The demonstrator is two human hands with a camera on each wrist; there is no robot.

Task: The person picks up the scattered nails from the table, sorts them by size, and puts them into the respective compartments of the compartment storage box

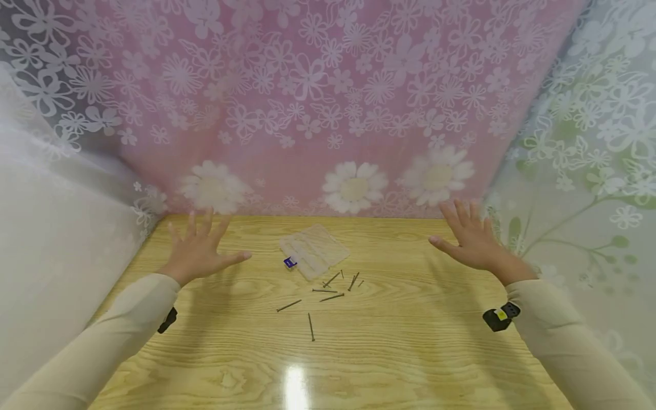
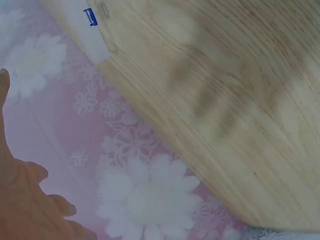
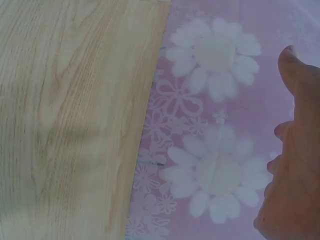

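Note:
Both hands hover above the table with fingers spread, holding nothing. My left hand (image 1: 199, 250) is at the left of the head view, and part of it (image 2: 35, 200) shows in the left wrist view. On the other side is my right hand (image 1: 470, 242), also seen at the right edge of the right wrist view. Between them lies a clear plastic divided box (image 1: 312, 250) with a blue label (image 1: 290, 263) at its front left corner. Several loose screws or nails (image 1: 332, 297) of different lengths are scattered in front of the box; their exact kind is too small to tell.
The wooden table (image 1: 389, 336) has a glare spot near its front edge. A pink flowered curtain (image 1: 307, 114) hangs behind it. Pale sheets stand at the left (image 1: 56, 210) and right (image 1: 589, 228) sides. Black wrist cameras (image 1: 498, 318) are strapped under both wrists.

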